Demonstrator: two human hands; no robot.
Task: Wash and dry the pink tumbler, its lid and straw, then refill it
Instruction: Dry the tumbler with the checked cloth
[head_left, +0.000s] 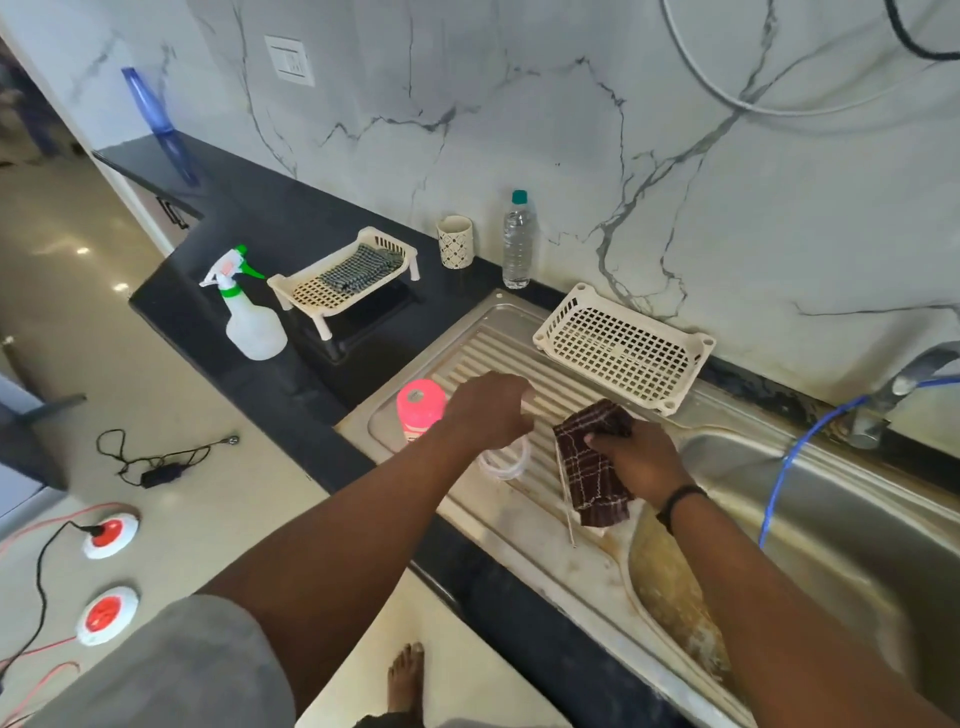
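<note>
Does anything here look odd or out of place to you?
A few things. The sink basin has brownish staining along its near wall. A white basket leans tilted against the wall instead of lying flat. A black charger cable lies loose on the floor. The pink tumbler stands upside down, probably draining.

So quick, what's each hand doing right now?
Left hand: curled around something pale; what it is cannot be told.
Right hand: grips the dark brown checked cloth.

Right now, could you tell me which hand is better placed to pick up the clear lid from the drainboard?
Left, probably. The left hand hovers just above the clear lid, beside the pink tumbler, though it seems to pinch something pale. The right hand is busy gripping the checked cloth.
</note>
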